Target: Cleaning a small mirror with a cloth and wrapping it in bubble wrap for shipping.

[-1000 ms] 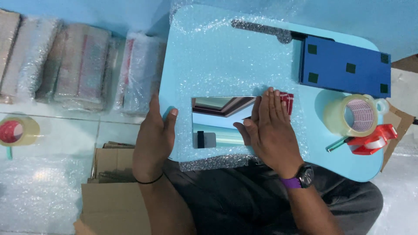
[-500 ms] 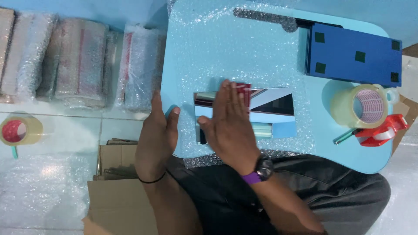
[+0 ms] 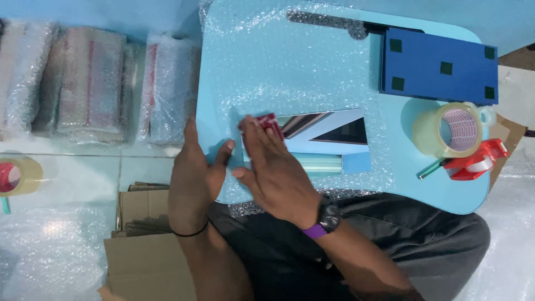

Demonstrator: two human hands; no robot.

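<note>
Far out to the left of the hands, wrapped bundles [image 3: 83, 83] lie in a row, flattened cardboard [image 3: 145, 245] below them. The left hand [image 3: 195, 173] lies flat, palm down, thumb spread, pinning the bubble wrap [image 3: 267, 61] at the left edge of the light blue lap table [image 3: 462, 189]; fingers extended, gripping nothing. Just right of it, touching thumb to thumb, the right hand [image 3: 273, 167] presses flat and open on the left end of the flat box [image 3: 329, 139], which lies on the wrap beneath and right of the palm. Well to the right sit a tape roll [image 3: 448, 129] and red dispenser [image 3: 476, 161], a dark blue board [image 3: 440, 64] above. A second ago the right hand was over the box's right end; it has swept left across it.
</note>
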